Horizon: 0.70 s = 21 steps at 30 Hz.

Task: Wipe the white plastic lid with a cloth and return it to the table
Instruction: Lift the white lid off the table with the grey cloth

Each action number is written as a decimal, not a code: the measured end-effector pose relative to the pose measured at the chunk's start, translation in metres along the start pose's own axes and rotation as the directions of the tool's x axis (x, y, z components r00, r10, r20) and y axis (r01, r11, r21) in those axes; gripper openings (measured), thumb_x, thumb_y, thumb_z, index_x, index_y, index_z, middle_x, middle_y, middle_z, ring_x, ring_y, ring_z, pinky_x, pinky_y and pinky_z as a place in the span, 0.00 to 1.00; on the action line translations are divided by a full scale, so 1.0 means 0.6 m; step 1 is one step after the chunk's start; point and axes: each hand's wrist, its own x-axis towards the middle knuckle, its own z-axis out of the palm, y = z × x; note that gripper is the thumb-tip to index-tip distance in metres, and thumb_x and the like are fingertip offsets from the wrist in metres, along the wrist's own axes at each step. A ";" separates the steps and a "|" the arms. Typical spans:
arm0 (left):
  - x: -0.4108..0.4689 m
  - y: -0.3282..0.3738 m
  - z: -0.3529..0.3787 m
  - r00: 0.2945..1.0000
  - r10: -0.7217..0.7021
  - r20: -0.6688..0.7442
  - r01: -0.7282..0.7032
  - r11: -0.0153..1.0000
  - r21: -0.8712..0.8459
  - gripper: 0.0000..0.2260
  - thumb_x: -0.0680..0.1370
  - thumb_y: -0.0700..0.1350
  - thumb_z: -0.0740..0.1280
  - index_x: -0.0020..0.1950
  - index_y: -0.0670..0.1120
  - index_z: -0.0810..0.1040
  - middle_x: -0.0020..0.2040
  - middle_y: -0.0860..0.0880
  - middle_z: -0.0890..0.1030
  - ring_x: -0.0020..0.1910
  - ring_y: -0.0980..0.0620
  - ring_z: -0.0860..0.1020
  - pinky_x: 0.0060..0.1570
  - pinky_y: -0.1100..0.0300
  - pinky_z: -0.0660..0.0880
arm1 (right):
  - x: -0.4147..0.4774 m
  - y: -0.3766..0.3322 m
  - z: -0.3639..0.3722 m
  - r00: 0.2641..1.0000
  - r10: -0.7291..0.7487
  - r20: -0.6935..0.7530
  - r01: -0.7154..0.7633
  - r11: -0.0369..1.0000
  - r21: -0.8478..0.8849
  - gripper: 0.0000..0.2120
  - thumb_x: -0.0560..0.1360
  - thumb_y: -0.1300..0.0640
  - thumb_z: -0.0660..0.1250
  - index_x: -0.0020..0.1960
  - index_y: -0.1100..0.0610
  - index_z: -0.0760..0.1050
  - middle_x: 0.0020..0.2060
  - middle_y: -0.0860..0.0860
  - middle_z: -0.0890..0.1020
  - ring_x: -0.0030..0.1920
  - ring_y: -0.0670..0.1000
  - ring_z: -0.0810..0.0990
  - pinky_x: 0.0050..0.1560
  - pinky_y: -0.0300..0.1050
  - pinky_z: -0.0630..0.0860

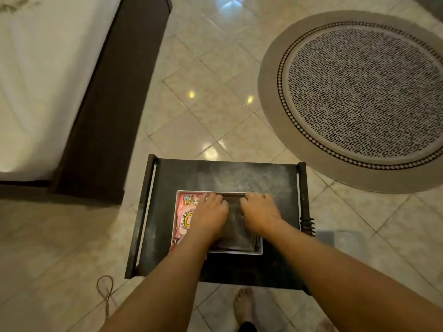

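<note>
A small dark tabletop [182, 173] with raised side rails stands on a glossy tiled floor [215, 75], and on it lies the white plastic lid [177, 195], a shallow rectangular piece whose pale rim shows along its far left corner, its left side and its near right corner. Inside that rim, on the left, a pink printed surface [185, 216] with cartoon figures is visible; the right and middle portion is covered by a dark grey cloth [236, 233] that looks folded into a rough rectangle. Both hands are down on the lid, close together and almost touching. The left hand [211, 212] lies palm down over the boundary between the pink print and the cloth, fingers curled forward toward the far edge of the lid. The right hand [260, 210] rests palm down on the cloth just beside it, its fingers bent over the cloth's far edge; whether either hand is pinching the fabric or only pressing on it cannot be told from this angle. Both forearms reach in from the near side, crossing the near edge of the tabletop. The lid sits roughly at the middle of the tabletop, nearer the viewer than the far edge, where the surface looks dusty. A bare foot [243, 305] stands on the tiles just below the tabletop's near edge. A round patterned rug [364, 97] lies on the floor to the far right, and a white bed [40, 75] with a dark frame fills the left.
</note>
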 end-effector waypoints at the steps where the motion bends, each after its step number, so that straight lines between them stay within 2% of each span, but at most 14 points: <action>1: 0.008 0.002 0.006 1.000 0.007 0.002 -0.007 1.000 0.027 0.13 0.79 0.45 0.63 0.62 0.45 0.75 0.63 0.45 0.76 0.64 0.44 0.70 0.69 0.50 0.61 | 0.005 -0.003 0.004 1.000 0.022 0.001 -0.022 0.999 -0.033 0.12 0.78 0.56 0.64 0.60 0.54 0.75 0.61 0.55 0.78 0.62 0.57 0.75 0.63 0.53 0.68; 6: 0.026 0.014 0.035 0.996 -0.024 -0.092 0.027 0.999 0.033 0.12 0.80 0.40 0.60 0.62 0.43 0.74 0.61 0.42 0.76 0.62 0.42 0.71 0.65 0.48 0.64 | 0.019 -0.011 0.036 0.991 0.078 -0.109 -0.087 0.993 -0.083 0.11 0.78 0.59 0.63 0.60 0.56 0.74 0.58 0.56 0.81 0.60 0.58 0.77 0.62 0.54 0.67; 8: 0.027 0.019 0.045 0.992 -0.060 -0.109 0.062 0.998 0.015 0.13 0.80 0.39 0.59 0.64 0.42 0.73 0.62 0.41 0.75 0.63 0.41 0.70 0.67 0.46 0.63 | 0.022 -0.012 0.047 0.983 0.078 -0.163 -0.093 0.992 -0.086 0.10 0.78 0.60 0.62 0.59 0.56 0.74 0.56 0.56 0.81 0.58 0.58 0.78 0.62 0.55 0.66; 10: 0.029 0.026 0.051 0.990 -0.094 -0.104 0.095 0.995 0.005 0.13 0.81 0.39 0.59 0.64 0.42 0.74 0.62 0.42 0.74 0.63 0.41 0.69 0.67 0.44 0.62 | 0.027 -0.014 0.056 0.985 0.085 -0.147 -0.099 0.991 -0.087 0.10 0.79 0.60 0.60 0.59 0.56 0.75 0.56 0.55 0.81 0.59 0.58 0.76 0.65 0.57 0.63; 15: 0.030 0.035 0.045 0.988 -0.086 -0.130 0.087 0.996 0.000 0.10 0.79 0.39 0.59 0.53 0.42 0.80 0.55 0.44 0.74 0.56 0.43 0.70 0.51 0.50 0.64 | 0.030 -0.023 0.058 0.993 0.115 -0.036 -0.116 0.992 -0.043 0.11 0.77 0.58 0.65 0.58 0.54 0.79 0.58 0.54 0.77 0.62 0.57 0.71 0.66 0.58 0.60; 18: 0.027 0.026 0.019 0.989 -0.115 -0.088 0.106 0.989 -0.100 0.05 0.75 0.42 0.65 0.50 0.45 0.79 0.53 0.45 0.73 0.55 0.45 0.69 0.48 0.53 0.63 | 0.016 -0.018 0.046 0.995 0.093 -0.034 -0.093 0.995 0.029 0.11 0.74 0.56 0.67 0.57 0.52 0.77 0.57 0.52 0.75 0.61 0.55 0.70 0.61 0.53 0.63; 20: 0.018 0.011 -0.004 0.990 -0.131 -0.059 0.114 0.966 -0.234 0.07 0.73 0.45 0.68 0.49 0.45 0.77 0.51 0.46 0.75 0.53 0.45 0.72 0.49 0.53 0.67 | 0.002 -0.009 0.022 0.997 0.073 -0.031 -0.069 0.990 0.125 0.09 0.72 0.55 0.68 0.52 0.51 0.74 0.53 0.51 0.77 0.58 0.55 0.73 0.58 0.51 0.64; 21: 0.012 0.003 -0.018 0.990 -0.139 -0.023 0.123 0.928 -0.352 0.07 0.72 0.44 0.68 0.48 0.45 0.76 0.50 0.46 0.77 0.51 0.45 0.75 0.48 0.52 0.71 | -0.005 -0.004 0.008 0.997 0.072 -0.029 -0.065 0.977 0.201 0.09 0.71 0.55 0.68 0.50 0.51 0.72 0.51 0.51 0.79 0.56 0.55 0.75 0.56 0.50 0.65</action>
